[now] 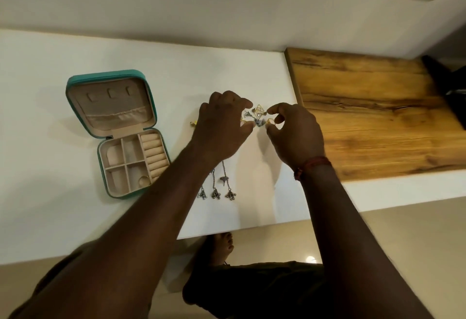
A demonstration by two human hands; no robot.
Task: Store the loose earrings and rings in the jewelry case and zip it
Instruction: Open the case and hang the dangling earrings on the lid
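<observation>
Nearest the lens: two bare forearms rising from the bottom edge, red thread band [314,164] on the right wrist. At centre frame, left hand [222,126] over a small heap of loose earrings [258,116] on the white table [75,217], fingers curled; cannot tell whether gripping anything. Just right of it, right hand [295,134], thumb and forefinger pinching a gold ring [271,121] at the heap's edge. Below the hands, several chain earrings [216,187] with bell ends, laid side by side. Left of centre, teal jewelry case [106,74] unzipped and lying open, one ring [143,180] in its lower right compartment. Wooden slab [365,116] at right, adjoining the table
</observation>
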